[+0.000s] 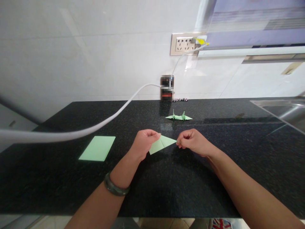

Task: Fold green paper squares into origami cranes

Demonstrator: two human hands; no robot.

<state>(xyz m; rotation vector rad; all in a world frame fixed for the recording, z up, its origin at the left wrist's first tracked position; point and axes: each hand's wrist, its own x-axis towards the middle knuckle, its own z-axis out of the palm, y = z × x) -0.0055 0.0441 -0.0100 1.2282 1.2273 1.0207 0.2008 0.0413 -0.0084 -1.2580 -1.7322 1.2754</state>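
Between my two hands is a folded sheet of light green paper (162, 144), pointed at its right end and marked by a crease near the middle. My left hand (145, 141) pinches its left part, the thumb lying on top and covering some of it. With thumb and fingertips, my right hand (192, 141) grips the pointed right tip. Just behind the hands, two small green origami cranes (178, 117) stand side by side on the counter. A stack of green square paper (97, 148) lies to the left of my left hand.
The black speckled countertop (181, 187) runs up to a white tiled wall. A phone-like device (167, 88), blurred out, leans there. One white cable (109, 120) crosses the left foreground; another reaches the wall socket (183, 44). A metal sink (290, 111) is at the right.
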